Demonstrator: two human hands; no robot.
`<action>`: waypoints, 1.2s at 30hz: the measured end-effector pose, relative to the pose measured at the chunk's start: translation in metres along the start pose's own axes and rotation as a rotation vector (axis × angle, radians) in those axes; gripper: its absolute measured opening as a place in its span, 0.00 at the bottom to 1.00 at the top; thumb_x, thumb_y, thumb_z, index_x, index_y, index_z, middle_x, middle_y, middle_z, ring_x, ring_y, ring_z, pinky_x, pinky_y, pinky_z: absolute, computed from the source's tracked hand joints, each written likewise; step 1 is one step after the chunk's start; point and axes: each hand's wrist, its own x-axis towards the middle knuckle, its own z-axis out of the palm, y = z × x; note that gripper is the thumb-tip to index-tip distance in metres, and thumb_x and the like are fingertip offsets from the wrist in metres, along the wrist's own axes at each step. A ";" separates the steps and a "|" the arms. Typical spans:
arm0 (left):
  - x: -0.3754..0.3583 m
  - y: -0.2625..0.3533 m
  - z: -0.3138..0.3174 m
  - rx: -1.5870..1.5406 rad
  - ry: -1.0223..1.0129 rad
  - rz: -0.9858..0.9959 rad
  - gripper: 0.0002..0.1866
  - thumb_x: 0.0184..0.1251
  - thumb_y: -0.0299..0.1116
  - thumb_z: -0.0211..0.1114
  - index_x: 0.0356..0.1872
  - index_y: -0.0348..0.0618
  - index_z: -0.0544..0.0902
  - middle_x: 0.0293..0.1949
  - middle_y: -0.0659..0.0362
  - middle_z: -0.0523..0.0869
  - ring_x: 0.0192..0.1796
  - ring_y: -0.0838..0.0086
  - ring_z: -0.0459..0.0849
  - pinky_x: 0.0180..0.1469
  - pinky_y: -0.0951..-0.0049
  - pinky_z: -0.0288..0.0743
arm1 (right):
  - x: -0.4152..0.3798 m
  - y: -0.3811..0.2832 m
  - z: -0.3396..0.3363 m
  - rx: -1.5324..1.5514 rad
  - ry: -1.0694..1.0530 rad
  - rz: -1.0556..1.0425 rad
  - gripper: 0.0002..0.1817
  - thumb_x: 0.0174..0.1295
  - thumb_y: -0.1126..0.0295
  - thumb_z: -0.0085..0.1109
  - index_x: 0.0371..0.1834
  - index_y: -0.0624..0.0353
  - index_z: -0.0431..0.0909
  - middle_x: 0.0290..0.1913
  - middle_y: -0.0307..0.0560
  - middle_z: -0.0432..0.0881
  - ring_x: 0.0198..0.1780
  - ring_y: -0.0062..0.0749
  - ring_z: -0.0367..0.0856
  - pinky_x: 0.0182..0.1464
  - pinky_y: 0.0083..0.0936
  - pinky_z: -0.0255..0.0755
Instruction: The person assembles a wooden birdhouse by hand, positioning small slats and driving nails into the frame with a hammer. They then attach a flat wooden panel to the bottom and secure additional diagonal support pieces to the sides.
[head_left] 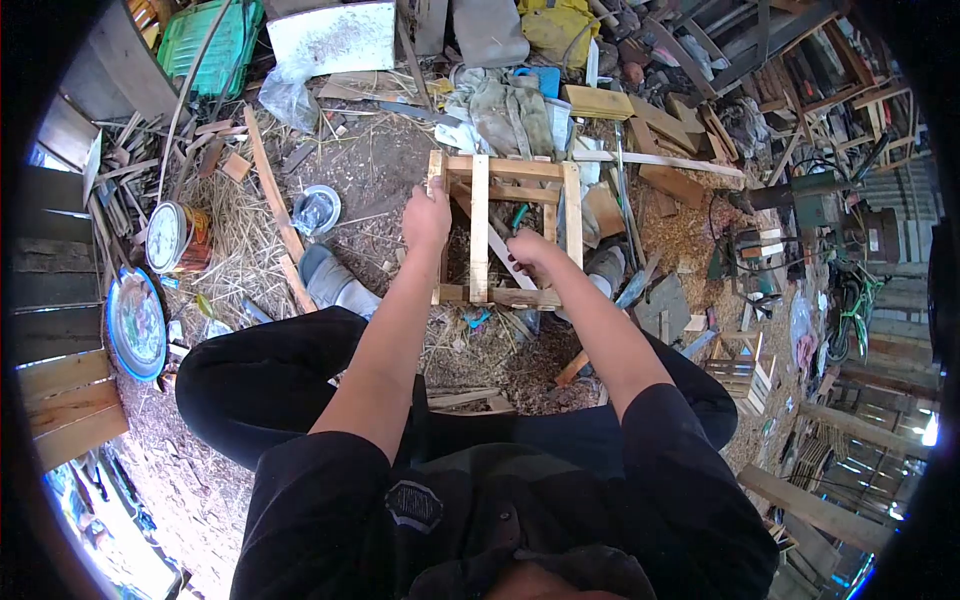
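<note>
A small open frame of pale wooden slats point(480, 225) stands on the ground between my feet. My left hand point(427, 217) is closed round the top of its left side. Inside the frame's right half, my right hand point(532, 250) is curled shut beside the middle slat; what its fingers hold cannot be made out. A pale flat strip point(502, 252) runs slantwise just left of those fingers. Right above this hand shows a small green curved piece point(520, 215). The lower parts of the frame are partly hidden by my forearms.
A metal bowl point(316, 210), a paint can point(168, 238) and a blue-rimmed basin point(136, 325) stand to the left. Wood offcuts point(598, 101) and cloths point(508, 115) lie ahead. At right are a machine point(812, 200) and a small slatted crate point(740, 375). Shavings and straw cover the ground.
</note>
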 end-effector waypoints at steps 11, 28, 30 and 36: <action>-0.004 0.004 -0.006 -0.010 -0.025 -0.012 0.37 0.86 0.62 0.44 0.57 0.31 0.82 0.51 0.30 0.89 0.57 0.34 0.87 0.62 0.40 0.78 | -0.009 0.003 -0.009 -0.700 0.285 -0.120 0.17 0.64 0.69 0.57 0.49 0.63 0.92 0.54 0.66 0.90 0.56 0.62 0.90 0.60 0.49 0.83; 0.003 -0.002 -0.001 -0.069 -0.014 0.012 0.34 0.88 0.55 0.40 0.56 0.32 0.84 0.52 0.31 0.89 0.57 0.34 0.87 0.62 0.40 0.78 | -0.120 -0.013 0.002 -0.486 0.560 -0.337 0.22 0.79 0.54 0.52 0.49 0.65 0.85 0.47 0.66 0.90 0.52 0.65 0.88 0.58 0.57 0.79; 0.002 -0.002 -0.001 -0.068 -0.023 0.005 0.35 0.88 0.58 0.41 0.58 0.32 0.82 0.52 0.31 0.89 0.58 0.34 0.87 0.62 0.40 0.78 | -0.122 0.007 -0.002 -0.511 0.491 -0.336 0.22 0.78 0.55 0.54 0.49 0.65 0.85 0.46 0.66 0.90 0.51 0.66 0.88 0.56 0.57 0.80; -0.004 0.004 -0.008 -0.006 -0.073 -0.008 0.37 0.84 0.63 0.50 0.61 0.29 0.79 0.53 0.31 0.88 0.58 0.34 0.86 0.62 0.41 0.78 | -0.234 0.017 -0.004 -0.395 0.651 -0.217 0.19 0.77 0.57 0.57 0.50 0.66 0.83 0.45 0.66 0.90 0.51 0.65 0.88 0.56 0.55 0.81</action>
